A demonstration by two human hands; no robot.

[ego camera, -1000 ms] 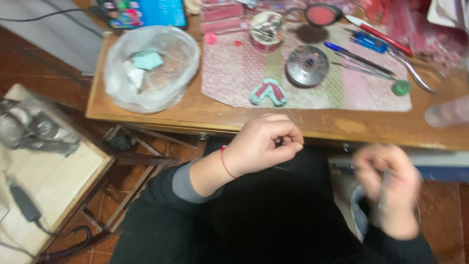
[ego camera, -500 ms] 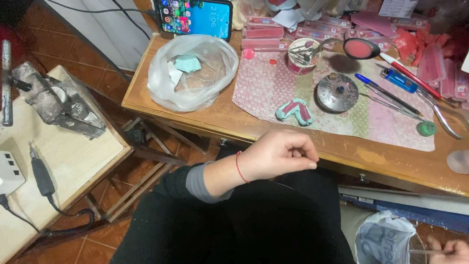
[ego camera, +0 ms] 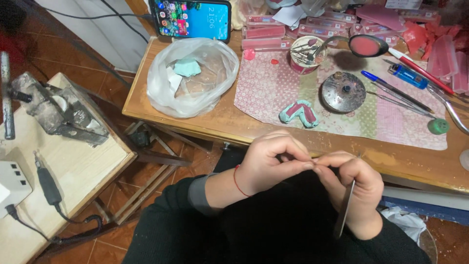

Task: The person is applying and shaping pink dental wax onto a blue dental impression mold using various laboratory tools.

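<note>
My left hand (ego camera: 271, 164) and my right hand (ego camera: 354, 188) meet over my lap, just below the wooden table's front edge (ego camera: 234, 129). Their fingertips pinch together on something very small that I cannot make out. My right hand also grips a thin flat metal tool (ego camera: 344, 210) that points down toward my lap. A red string circles my left wrist. On the patterned mat (ego camera: 273, 88) above my hands lies a teal and pink dental cast (ego camera: 299, 112).
A white plastic bag (ego camera: 190, 78) with teal pieces, a smartphone (ego camera: 191, 19), a round metal dish (ego camera: 343, 92), a cup of burs (ego camera: 305, 54), pens and pink boxes crowd the table. Left, a low wooden stand (ego camera: 73, 161) carries a grimy metal device (ego camera: 58, 110) and a corded handpiece (ego camera: 46, 186).
My right hand came up from the lower right with the metal tool and joined my left hand. The view shifted down and closer to the table.
</note>
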